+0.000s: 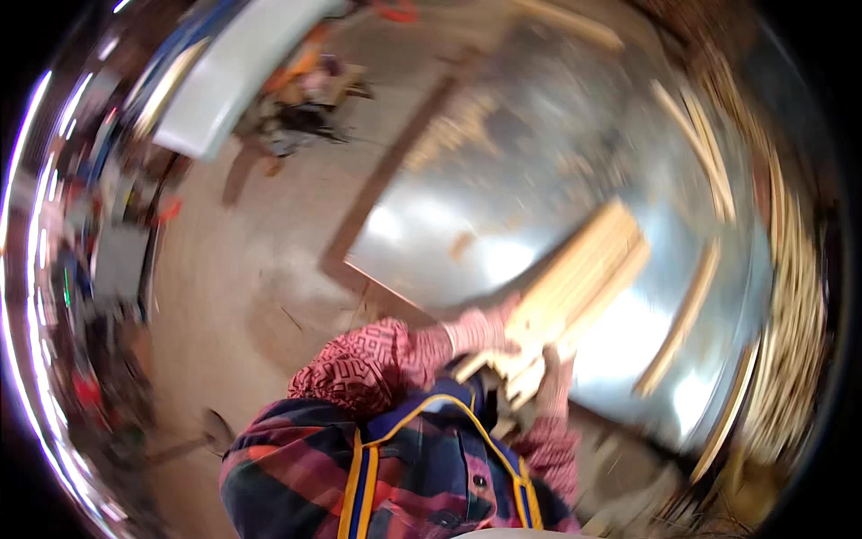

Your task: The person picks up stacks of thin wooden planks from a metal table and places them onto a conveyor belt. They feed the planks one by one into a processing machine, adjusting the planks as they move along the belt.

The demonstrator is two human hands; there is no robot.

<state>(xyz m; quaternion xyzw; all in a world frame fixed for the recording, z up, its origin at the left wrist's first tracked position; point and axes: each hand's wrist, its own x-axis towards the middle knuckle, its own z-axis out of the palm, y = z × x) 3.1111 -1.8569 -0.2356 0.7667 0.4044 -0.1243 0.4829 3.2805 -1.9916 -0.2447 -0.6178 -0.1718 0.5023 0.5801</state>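
Observation:
Close to my body, I hold a bundle of pale wooden strips (579, 274) over a shiny metal-topped table (426, 260). My left hand (505, 329) grips the bundle's left side near its close end, with the fingers partly hidden. On the right side, my right hand (552, 373) is closed round the same end. Several strip ends stick out unevenly between the hands towards my apron (422, 431). The far end of the bundle points up and to the right over the metal. Motion blur softens both hands.
Loose wooden strips (680, 319) lie on the table's right part, with more strips (700, 148) beyond. A large stack of strips (783, 341) runs along the right. Wood scraps (458, 130) litter the metal. A pale panel (238, 72) stands far left above the concrete floor (215, 269).

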